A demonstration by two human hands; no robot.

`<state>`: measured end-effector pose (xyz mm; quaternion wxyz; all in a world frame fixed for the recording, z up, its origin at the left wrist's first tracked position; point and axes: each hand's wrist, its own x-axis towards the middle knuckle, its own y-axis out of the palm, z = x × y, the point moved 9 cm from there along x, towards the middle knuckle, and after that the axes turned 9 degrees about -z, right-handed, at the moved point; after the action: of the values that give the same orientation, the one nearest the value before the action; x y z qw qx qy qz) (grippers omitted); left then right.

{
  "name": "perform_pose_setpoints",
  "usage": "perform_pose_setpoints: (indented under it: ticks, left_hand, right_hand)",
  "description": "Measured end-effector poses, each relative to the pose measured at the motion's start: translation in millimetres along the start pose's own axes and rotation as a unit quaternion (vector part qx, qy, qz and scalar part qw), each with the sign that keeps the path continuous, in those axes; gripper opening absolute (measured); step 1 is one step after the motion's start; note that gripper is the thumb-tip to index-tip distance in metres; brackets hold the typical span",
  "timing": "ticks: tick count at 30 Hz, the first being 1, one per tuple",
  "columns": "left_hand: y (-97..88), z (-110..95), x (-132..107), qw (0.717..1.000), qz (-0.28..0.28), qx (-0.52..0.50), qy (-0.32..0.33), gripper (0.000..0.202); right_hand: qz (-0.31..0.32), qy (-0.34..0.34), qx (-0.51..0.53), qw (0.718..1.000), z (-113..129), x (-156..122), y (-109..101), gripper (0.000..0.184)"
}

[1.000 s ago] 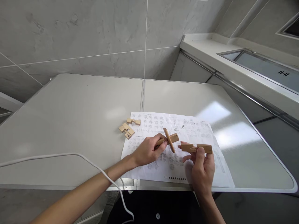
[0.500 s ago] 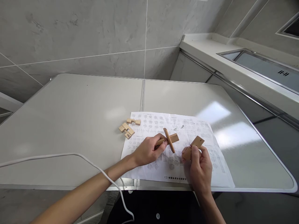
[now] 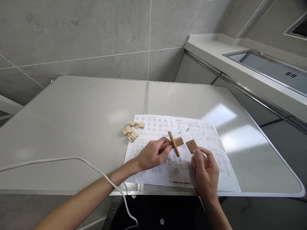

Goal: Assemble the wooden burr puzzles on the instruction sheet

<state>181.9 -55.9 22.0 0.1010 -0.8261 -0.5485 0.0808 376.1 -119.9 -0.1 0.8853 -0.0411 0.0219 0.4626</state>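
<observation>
My left hand (image 3: 155, 153) is closed around crossed wooden puzzle pieces (image 3: 174, 143), with one slat standing across another; the part inside my fingers is hidden. Off to their right, my right hand (image 3: 206, 164) pinches a flat wooden puzzle piece (image 3: 192, 146) by its near corner, and a dark mark shows on its face. A gap separates this piece from the crossed ones. Beneath both hands lies a printed sheet (image 3: 155, 177) covered in small diagrams. Beyond my left hand, a notched wooden piece (image 3: 137, 125) and a small group of joined wooden pieces (image 3: 130, 133), one marked 3, rest near the sheet's left edge.
The sheet lies on a white table (image 3: 96, 127) with a seam down its middle. A white cable (image 3: 79, 158) passes over the near left side and my left forearm. A counter with a sink (image 3: 268, 70) stands at the right, and a grey tiled wall (image 3: 96, 32) behind.
My right hand has turned the flat wooden piece and shifted it left, closer to the crossed pieces. My left hand and the loose pieces have stayed put.
</observation>
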Motion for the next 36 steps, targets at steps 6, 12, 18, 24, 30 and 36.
perform_pose_setpoints:
  ticks: [6,12,18,24,30,36]
  left_hand:
    - [-0.3,-1,0,1.000,0.002,0.007,0.007,0.029]
    - [0.5,-3,-1,1.000,0.007,0.003,0.013,0.028]
    - [0.1,-1,-1,1.000,0.000,-0.001,0.017,0.028]
    - [1.4,0,0,1.000,0.008,0.005,0.026,0.029]
    - [1.7,-1,-1,0.999,0.013,0.015,0.033,0.029]
    - [2.2,-9,-2,0.997,0.019,0.030,0.064,0.026]
  right_hand:
    - [-0.030,-0.024,-0.057,0.998,3,1,-7,0.040]
    - [-0.041,0.013,0.004,0.999,0,1,-7,0.040]
    - [-0.044,-0.030,-0.075,0.996,2,4,-12,0.040]
    - [-0.033,-0.019,0.006,0.999,8,3,-7,0.037]
    - [-0.017,0.037,0.067,0.997,1,5,-3,0.038]
    - [-0.016,0.063,0.110,0.992,3,6,-3,0.039]
